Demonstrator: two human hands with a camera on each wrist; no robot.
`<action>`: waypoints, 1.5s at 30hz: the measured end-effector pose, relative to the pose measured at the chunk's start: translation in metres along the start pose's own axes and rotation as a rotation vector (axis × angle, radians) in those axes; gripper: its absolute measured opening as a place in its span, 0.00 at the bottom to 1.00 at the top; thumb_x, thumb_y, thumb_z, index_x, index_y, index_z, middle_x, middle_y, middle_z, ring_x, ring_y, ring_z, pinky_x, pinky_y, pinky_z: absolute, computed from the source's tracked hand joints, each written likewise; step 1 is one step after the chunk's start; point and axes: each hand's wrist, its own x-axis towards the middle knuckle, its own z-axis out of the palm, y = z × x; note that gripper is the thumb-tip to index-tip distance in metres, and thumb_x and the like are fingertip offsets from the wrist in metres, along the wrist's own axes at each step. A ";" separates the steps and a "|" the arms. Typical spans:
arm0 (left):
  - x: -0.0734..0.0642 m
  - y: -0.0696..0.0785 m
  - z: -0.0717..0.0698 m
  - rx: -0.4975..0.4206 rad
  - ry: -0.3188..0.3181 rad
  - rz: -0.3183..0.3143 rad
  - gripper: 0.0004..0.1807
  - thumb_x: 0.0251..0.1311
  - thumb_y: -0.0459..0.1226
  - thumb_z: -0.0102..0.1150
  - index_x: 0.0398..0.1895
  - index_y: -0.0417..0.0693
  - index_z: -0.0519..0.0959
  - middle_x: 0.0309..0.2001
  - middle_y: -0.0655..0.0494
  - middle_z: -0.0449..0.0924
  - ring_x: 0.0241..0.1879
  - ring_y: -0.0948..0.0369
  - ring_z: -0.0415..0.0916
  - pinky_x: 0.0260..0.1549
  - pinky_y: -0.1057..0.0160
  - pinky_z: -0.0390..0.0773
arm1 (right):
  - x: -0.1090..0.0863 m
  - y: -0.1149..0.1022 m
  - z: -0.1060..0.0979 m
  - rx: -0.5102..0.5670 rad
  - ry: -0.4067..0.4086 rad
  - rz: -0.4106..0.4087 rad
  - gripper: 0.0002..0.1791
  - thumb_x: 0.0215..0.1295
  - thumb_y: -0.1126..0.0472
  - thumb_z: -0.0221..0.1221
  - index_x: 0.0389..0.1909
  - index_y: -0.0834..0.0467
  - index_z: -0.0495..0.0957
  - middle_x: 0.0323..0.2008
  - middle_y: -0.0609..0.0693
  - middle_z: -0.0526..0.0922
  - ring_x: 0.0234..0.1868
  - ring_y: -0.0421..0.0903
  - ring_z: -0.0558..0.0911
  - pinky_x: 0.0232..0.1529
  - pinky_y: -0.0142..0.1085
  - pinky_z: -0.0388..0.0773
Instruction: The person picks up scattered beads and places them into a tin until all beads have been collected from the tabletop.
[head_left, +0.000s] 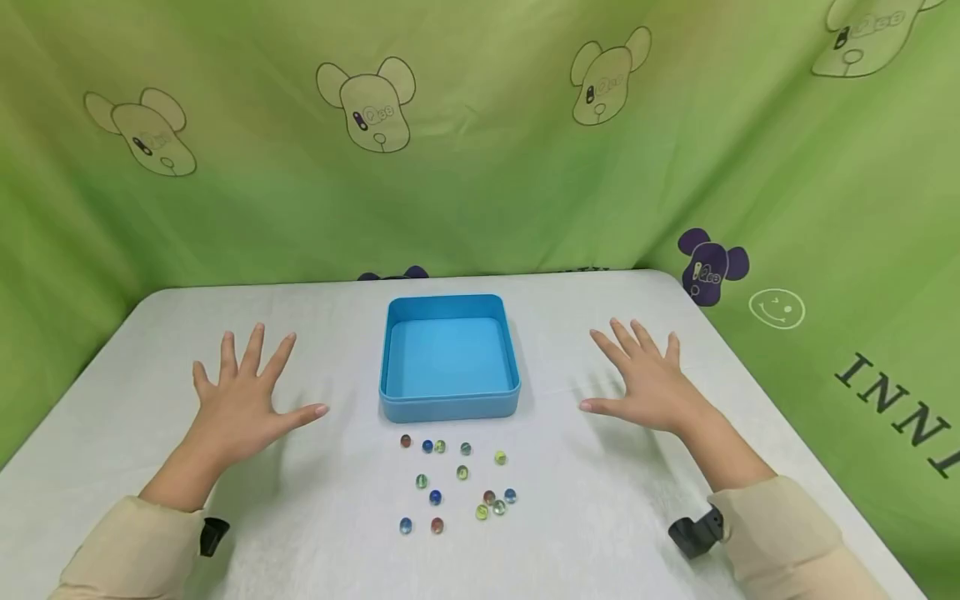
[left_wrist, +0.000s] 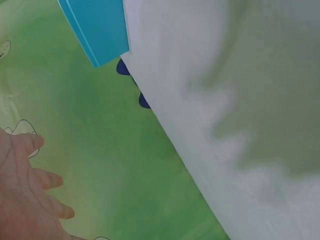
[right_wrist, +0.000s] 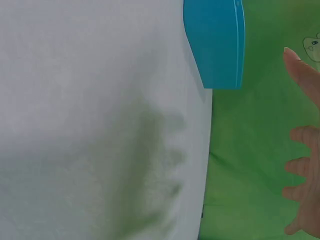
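Note:
My left hand (head_left: 242,408) hovers over the table's left side, fingers spread wide and holding nothing. On the other side my right hand (head_left: 651,383) is spread the same way, also above the cloth. Between them stands a blue square tray (head_left: 450,408) with nothing in it. Several glass marbles lie scattered in front of it, among them a blue marble (head_left: 435,497), a red-brown marble (head_left: 437,526) and a yellow-green marble (head_left: 500,457). In the left wrist view the palm (left_wrist: 25,190) shows at the lower left; in the right wrist view the fingers (right_wrist: 300,166) show at the right edge.
A white cloth covers the table (head_left: 315,517). Behind it and along the sides hangs a green curtain (head_left: 480,200) printed with cartoon mouse heads. Each sleeve end carries a black wrist camera, such as the right one (head_left: 696,533).

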 end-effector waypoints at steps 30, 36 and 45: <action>0.001 0.016 0.017 -0.048 -0.007 0.035 0.53 0.41 0.68 0.46 0.67 0.51 0.45 0.65 0.38 0.34 0.60 0.39 0.22 0.44 0.30 0.29 | -0.016 -0.050 0.030 0.121 -0.042 -0.175 0.50 0.42 0.35 0.58 0.64 0.56 0.53 0.63 0.60 0.52 0.63 0.60 0.45 0.53 0.62 0.34; 0.002 0.019 0.020 -0.043 -0.016 0.041 0.53 0.41 0.69 0.45 0.67 0.51 0.45 0.65 0.39 0.34 0.60 0.38 0.24 0.44 0.30 0.29 | -0.018 -0.058 0.036 0.142 -0.059 -0.214 0.49 0.43 0.35 0.58 0.64 0.56 0.53 0.63 0.59 0.52 0.63 0.58 0.44 0.53 0.62 0.33; 0.006 0.028 0.024 -0.064 -0.036 0.057 0.52 0.41 0.69 0.45 0.66 0.50 0.46 0.65 0.39 0.34 0.61 0.40 0.22 0.45 0.31 0.29 | -0.019 -0.067 0.043 0.155 -0.091 -0.256 0.48 0.45 0.34 0.56 0.63 0.57 0.54 0.63 0.59 0.53 0.63 0.58 0.47 0.54 0.61 0.39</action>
